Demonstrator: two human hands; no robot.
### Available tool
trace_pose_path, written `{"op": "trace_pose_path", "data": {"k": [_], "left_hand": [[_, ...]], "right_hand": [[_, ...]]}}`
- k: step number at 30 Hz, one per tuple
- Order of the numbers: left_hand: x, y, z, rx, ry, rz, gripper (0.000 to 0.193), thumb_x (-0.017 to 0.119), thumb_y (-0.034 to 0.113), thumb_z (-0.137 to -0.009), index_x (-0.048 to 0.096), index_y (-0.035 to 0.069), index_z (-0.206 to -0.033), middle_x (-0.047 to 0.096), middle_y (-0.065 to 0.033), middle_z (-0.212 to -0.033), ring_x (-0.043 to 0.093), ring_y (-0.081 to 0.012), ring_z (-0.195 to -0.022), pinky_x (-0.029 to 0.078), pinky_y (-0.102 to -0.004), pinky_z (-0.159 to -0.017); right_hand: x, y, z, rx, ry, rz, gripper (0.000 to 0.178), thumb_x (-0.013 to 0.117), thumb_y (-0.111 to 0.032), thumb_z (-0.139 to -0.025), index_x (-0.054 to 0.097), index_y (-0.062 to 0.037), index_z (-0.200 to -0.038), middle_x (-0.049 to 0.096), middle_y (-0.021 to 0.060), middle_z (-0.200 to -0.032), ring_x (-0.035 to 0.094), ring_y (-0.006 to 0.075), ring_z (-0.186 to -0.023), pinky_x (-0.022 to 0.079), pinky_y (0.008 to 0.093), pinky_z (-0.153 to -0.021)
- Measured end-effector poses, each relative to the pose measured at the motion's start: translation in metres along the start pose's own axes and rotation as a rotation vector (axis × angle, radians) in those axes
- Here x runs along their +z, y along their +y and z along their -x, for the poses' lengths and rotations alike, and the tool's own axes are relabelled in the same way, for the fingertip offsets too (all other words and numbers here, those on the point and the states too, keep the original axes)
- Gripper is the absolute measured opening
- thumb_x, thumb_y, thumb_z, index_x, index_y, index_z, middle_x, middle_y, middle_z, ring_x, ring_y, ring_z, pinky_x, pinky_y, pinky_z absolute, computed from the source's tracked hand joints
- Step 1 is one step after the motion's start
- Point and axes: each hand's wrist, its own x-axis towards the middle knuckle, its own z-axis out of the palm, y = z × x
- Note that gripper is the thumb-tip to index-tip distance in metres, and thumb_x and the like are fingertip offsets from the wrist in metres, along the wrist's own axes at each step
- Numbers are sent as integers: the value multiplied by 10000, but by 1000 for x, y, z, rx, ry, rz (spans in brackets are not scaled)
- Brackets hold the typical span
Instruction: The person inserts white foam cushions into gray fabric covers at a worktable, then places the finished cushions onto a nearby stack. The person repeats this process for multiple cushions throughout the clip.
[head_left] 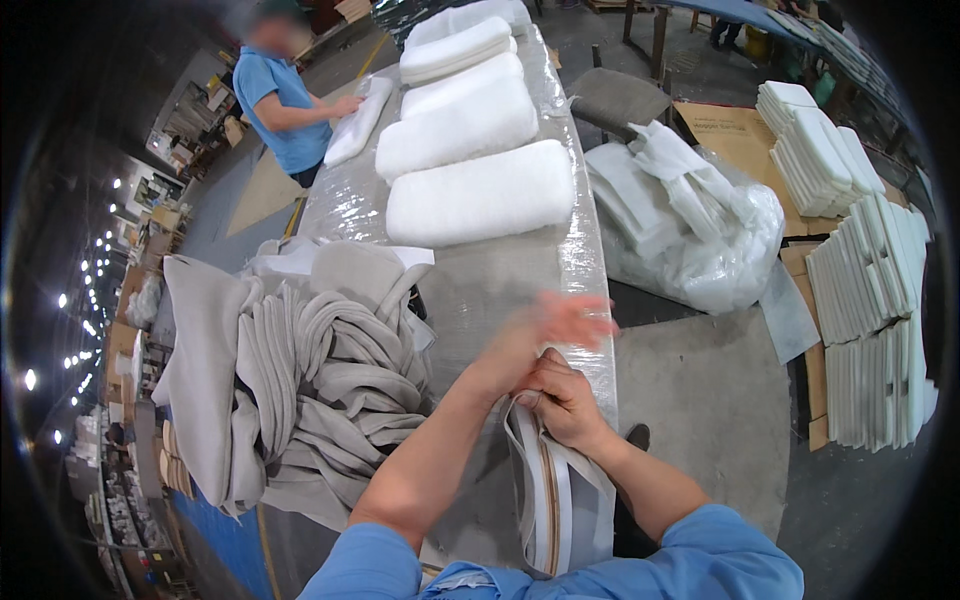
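My right hand (562, 398) is closed on the top edge of a grey fabric cover (590, 500), which hangs down in front of my body. A brown zipper (549, 500) runs lengthwise along the cover between pale strips. Just beyond that grip, my left hand (575, 320) is blurred by motion over the table's right edge. Its fingers look stretched out to the right, and I see nothing in them. To the left lies a heap of grey fabric covers (340, 350), folded and bunched up.
White padded cushions (480, 195) lie in a row on the plastic-wrapped table (490, 275). Across it at the far left, a person in blue (285, 110) handles another white pad (360, 120). To the right are a plastic-wrapped bundle (700, 235) and stacked white foam pieces (865, 300).
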Motion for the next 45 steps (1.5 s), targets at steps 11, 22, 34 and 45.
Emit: {"op": "trace_pose_path", "data": {"k": [11, 22, 34, 45], "left_hand": [[-25, -102, 16, 174, 448, 272, 663, 327, 567, -1124, 641, 29, -1350, 697, -103, -1317, 660, -151, -998, 528, -313, -908], [-63, -97, 63, 285, 591, -92, 322, 595, 405, -1031, 672, 108, -1132, 660, -34, -1035, 625, -155, -992, 495, -325, -949], [-31, -119, 107, 235, 1136, 358, 591, 471, 539, -1091, 547, 63, -1432, 637, -119, -1322, 637, -264, -1196, 508, -407, -1024], [97, -188, 127, 183, 1000, 534, 971, 400, 807, -994, 361, 68, -1622, 450, -117, -1625, 443, -315, -1466, 339, -444, -1232]], "right_hand": [[-34, -21, 22, -29, -10, -138, 228, 672, -69, -955, 743, -18, -1166, 737, 75, -1209, 614, 201, -1118, 455, 343, -1026], [-66, -61, 279, 637, -21, -429, 502, 584, -272, -1095, 496, -1, -1509, 590, 79, -1435, 533, 161, -1306, 414, 345, -1121], [-34, -61, 297, 549, 223, -385, 655, 281, -522, -1159, 500, 13, -1468, 587, 88, -1382, 503, 158, -1232, 376, 344, -1096], [-30, -52, 247, 764, 126, -810, 807, 246, -649, -1118, 528, 2, -1503, 610, 110, -1448, 528, 174, -1356, 395, 355, -1156]]}}
